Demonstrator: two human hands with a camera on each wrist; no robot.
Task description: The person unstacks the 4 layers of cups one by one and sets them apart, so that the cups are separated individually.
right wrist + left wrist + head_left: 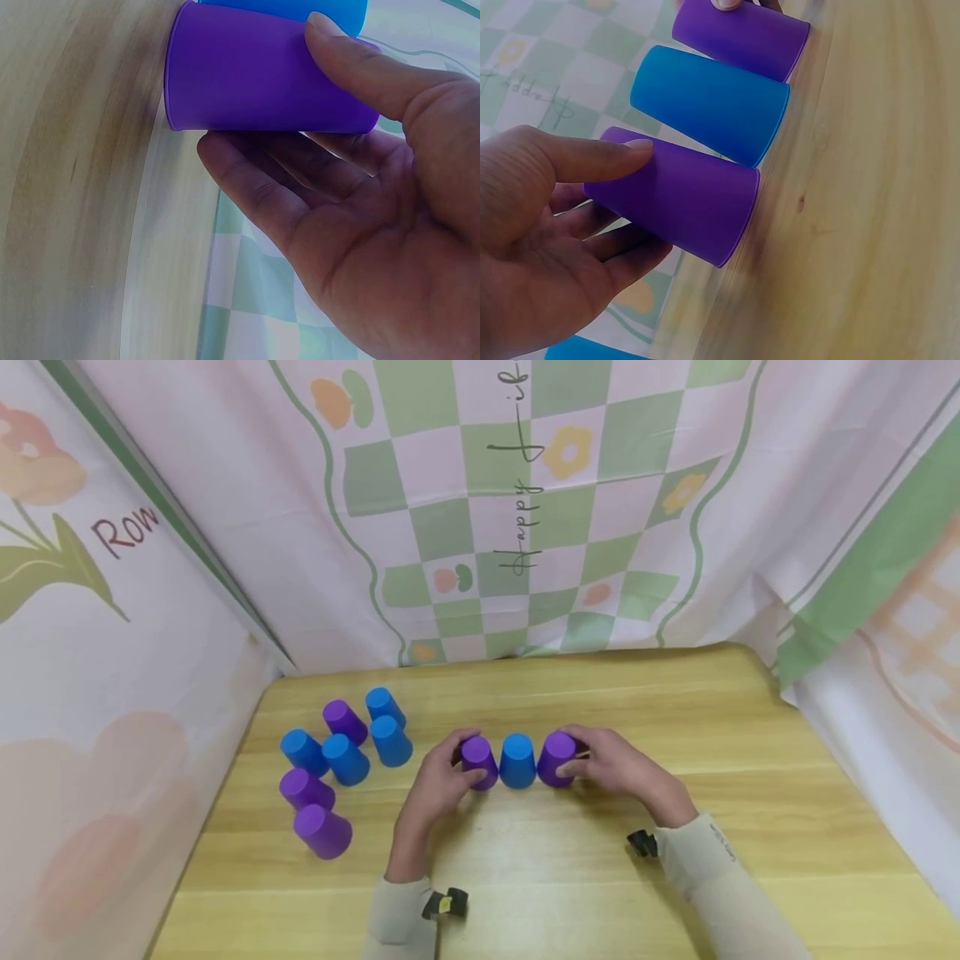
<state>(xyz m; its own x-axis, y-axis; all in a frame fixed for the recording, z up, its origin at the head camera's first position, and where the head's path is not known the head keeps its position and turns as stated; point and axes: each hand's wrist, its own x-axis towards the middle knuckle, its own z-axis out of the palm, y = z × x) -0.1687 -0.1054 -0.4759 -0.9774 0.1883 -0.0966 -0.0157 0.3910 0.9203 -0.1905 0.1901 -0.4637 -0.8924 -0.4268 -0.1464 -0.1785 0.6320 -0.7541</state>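
Note:
Three upside-down cups stand in a row at the middle of the table. My left hand (442, 781) grips the purple cup (480, 762) at the row's left end, thumb on its near side and fingers around the far side. Between the two purple ones stands a blue cup (517, 762), untouched by either hand. On the right end, my right hand (611, 764) holds the other purple cup (557, 760) with its thumb across the near side. In the right wrist view that purple cup (255, 75) lies between thumb and fingers, its rim close to the wood.
Several more upside-down cups stand loosely grouped on the left, among them a purple cup (324, 832) nearest me and a blue cup (392, 742) closest to my left hand. Patterned curtains (517, 527) border the wooden table (570, 893) at the back and sides.

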